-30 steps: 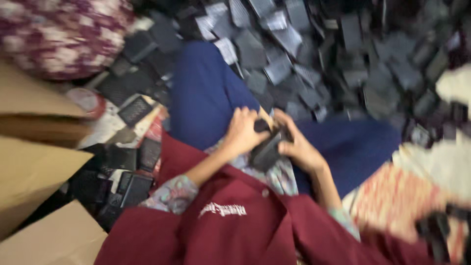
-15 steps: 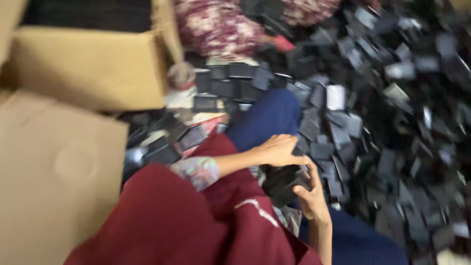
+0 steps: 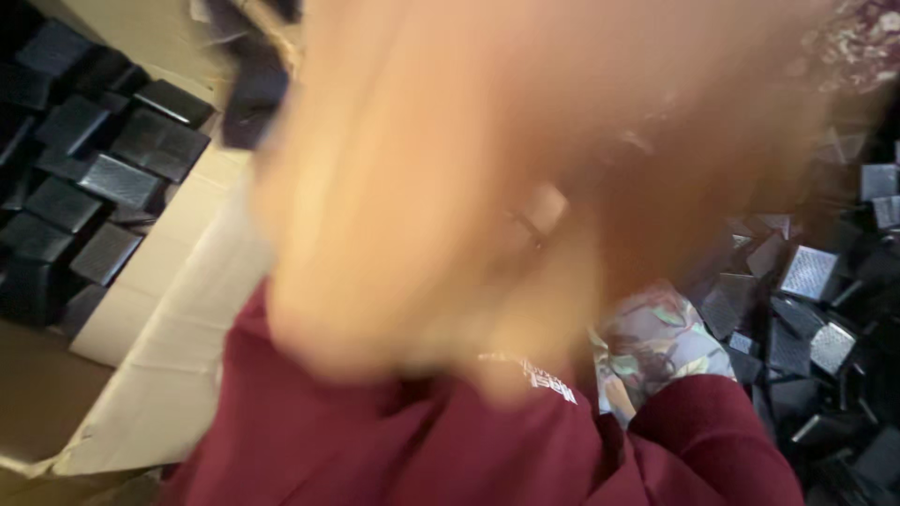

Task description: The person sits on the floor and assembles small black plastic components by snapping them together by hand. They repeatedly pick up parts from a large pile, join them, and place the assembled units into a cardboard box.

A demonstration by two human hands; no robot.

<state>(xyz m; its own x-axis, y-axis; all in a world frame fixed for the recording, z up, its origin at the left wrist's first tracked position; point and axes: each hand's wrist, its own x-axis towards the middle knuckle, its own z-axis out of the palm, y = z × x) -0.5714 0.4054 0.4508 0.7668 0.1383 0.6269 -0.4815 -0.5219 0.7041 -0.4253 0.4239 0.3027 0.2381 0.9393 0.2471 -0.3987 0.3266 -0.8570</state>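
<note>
Hand: one big blurred hand (image 3: 450,187) right up at the lens, filling the frame from 9 round to 2 o'clock. I can't tell which hand it is, nor whether the fingers are spread or closed.
Other hand: can't make it out.
Held thing: a dark flat rectangular piece (image 3: 251,94) at 11 o'clock, touching the hand's edge. Pinched or just behind it? Cannot tell.
Pointing: its long axis looks to run from 1 toward 7 o'clock, upper end toward the top edge. It is smeared, so that is only a rough read.
Left side: an open brown cardboard box (image 3: 178,281) at 9 o'clock, with black textured square cases (image 3: 122,183) lying loose inside.
Right side: a heap of black and silver-grey square cases (image 3: 811,272) at 3 to 4 o'clock.
Below: a maroon cloth garment (image 3: 375,440) at 6 o'clock.
Risk: with the hand swinging this close and this fast, I'd judge the piece could slip loose or clip the box flap. The view is also blocked, so its aim is poor.
</note>
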